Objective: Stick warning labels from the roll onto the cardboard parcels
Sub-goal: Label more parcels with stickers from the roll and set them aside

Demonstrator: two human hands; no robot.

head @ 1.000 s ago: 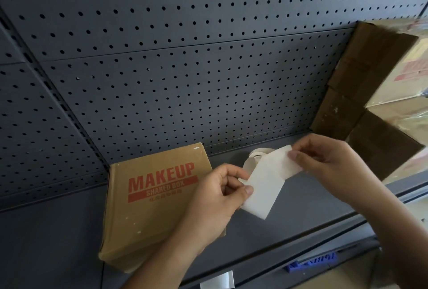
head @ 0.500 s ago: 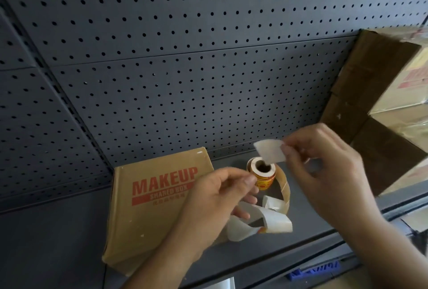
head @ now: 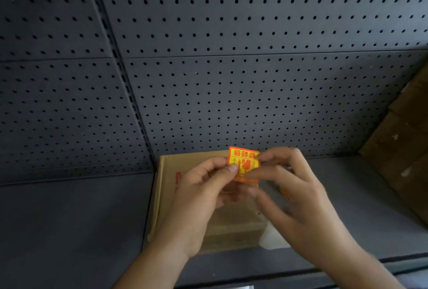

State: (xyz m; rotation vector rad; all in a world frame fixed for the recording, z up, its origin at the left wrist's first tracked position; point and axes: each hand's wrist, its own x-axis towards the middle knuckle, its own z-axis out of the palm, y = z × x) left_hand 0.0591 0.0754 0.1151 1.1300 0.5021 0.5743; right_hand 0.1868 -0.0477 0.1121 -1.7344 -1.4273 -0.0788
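Nearest to me, two bare forearms come up from the bottom edge, one from the left and one from the right, over a dark grey shelf (head: pixel 69 219). On this shelf a flat cardboard box (head: pixel 166 196) lies with its wide face up. Its near edge is towards me and its far edge is close to the back panel. A bit of red print shows on its top beside the left wrist; the rest of the print is covered.

At the near right corner of the box lies a white paper strip (head: pixel 274 239), partly under the right wrist.

Above the box, the left hand (head: pixel 201 198) pinches the left edge of a small label (head: pixel 243 162) between thumb and forefinger, and its other fingers are curled below. The right hand (head: pixel 301 200) is blurred, but its thumb and forefinger close on the right edge of the same label, so both hands hold it between them. The label is orange and yellow with red characters, and its printed face is turned to me. It is over the far right part of the box top. I cannot tell if it touches the cardboard. A blurred orange patch shows between the right fingers; I cannot say what it is.

Farther back stands the dark back panel (head: pixel 231 91), full of small holes. At the far right, a stack of brown boxes (head: pixel 398 149) leans into view on the shelf, well apart from the hands.
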